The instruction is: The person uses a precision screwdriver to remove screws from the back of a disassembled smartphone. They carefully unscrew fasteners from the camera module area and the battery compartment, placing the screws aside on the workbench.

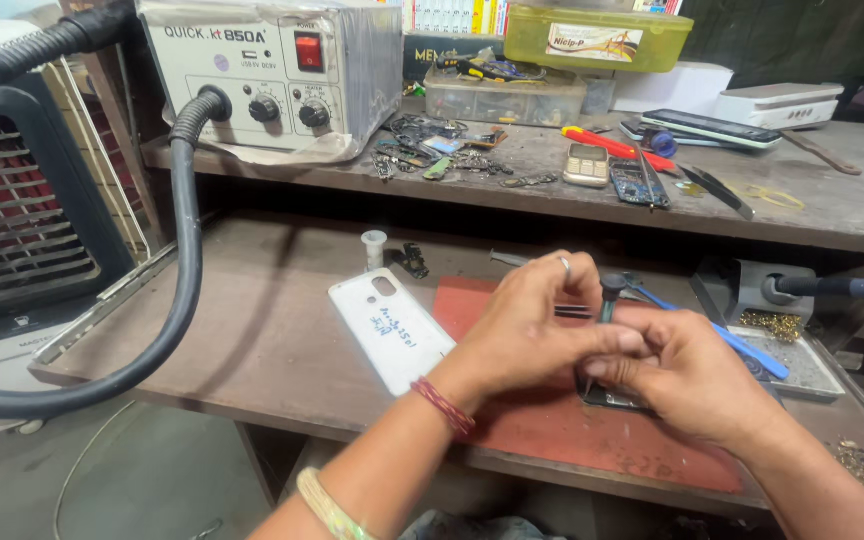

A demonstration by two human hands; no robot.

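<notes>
Red mat point(552, 425) w/ hands point(602, 350), screwdriver point(610, 296)

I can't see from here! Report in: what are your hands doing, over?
Left hand and right hand pinch together over the red work mat. Small dark upright tool between fingers. White phone back cover lies alongside, untouched.

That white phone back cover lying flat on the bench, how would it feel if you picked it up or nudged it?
The white back cover looks thin and flat, so probably light and a little bendy. Lying flat on the smooth wooden bench, it would likely slide, not roll or tip. Its thin shell may crack if bent hard.
</notes>
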